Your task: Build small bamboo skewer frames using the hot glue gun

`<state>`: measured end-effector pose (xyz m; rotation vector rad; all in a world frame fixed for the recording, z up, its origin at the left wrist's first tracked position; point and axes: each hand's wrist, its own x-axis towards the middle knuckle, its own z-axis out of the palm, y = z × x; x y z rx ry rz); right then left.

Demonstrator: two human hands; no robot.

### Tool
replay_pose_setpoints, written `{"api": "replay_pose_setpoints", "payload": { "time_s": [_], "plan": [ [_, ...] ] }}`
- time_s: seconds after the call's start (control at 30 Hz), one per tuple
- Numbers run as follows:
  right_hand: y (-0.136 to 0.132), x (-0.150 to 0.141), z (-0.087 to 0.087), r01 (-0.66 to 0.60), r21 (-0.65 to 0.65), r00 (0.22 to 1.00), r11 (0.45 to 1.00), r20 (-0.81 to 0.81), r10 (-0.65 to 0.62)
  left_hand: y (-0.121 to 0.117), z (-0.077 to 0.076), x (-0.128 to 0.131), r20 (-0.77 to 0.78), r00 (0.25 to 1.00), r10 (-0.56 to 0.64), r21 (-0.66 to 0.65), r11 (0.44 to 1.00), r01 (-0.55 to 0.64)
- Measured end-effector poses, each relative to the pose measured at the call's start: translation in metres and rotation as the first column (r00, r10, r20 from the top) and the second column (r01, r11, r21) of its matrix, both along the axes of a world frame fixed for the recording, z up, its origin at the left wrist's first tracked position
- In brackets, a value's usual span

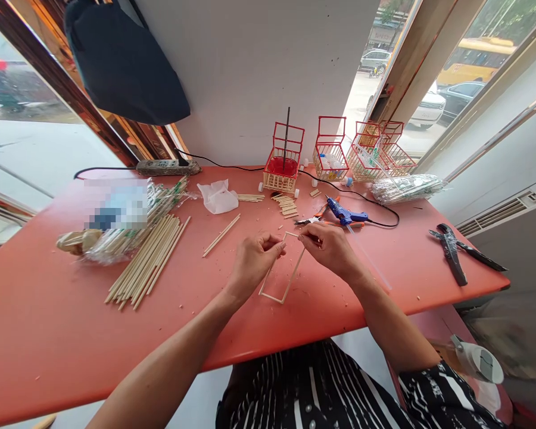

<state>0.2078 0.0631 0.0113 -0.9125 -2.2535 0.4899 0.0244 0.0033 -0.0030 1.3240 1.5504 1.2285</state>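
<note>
Left hand [259,256] and right hand [329,245] pinch a wooden frame [271,297] near its far end, seemingly aligning it; shifting it needs gentleness.

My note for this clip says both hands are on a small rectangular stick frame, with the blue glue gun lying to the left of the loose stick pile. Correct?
Not quite: the head view shows the blue glue gun to the right of the loose stick pile. The rest of the note stands.
</note>
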Motion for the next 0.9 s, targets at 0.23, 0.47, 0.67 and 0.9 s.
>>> {"api": "replay_pose_setpoints", "payload": {
  "time_s": [0.23,0.47,0.67,0.9],
  "plan": [
    [-0.0016,-0.0011,0.0028,0.021,0.002,1.0,1.0,0.012,-0.021,-0.0005,0.0034,0.0011,-0.02,1.0,0.012,-0.004,1.0,-0.013],
    [-0.0024,-0.0013,0.004,0.015,-0.001,1.0,1.0,0.008,-0.015,-0.0012,0.0022,0.0014,-0.021,1.0,0.018,0.006,1.0,-0.018],
    [-0.0031,-0.0019,0.0041,0.026,-0.01,1.0,1.0,0.003,-0.026,-0.0003,-0.0005,0.0007,-0.012,1.0,0.018,0.014,1.0,-0.018],
    [-0.0021,-0.0017,0.0031,0.011,-0.01,1.0,1.0,-0.007,-0.011,0.0003,-0.004,0.0008,-0.008,1.0,0.011,0.013,1.0,-0.011]
  ]
}}
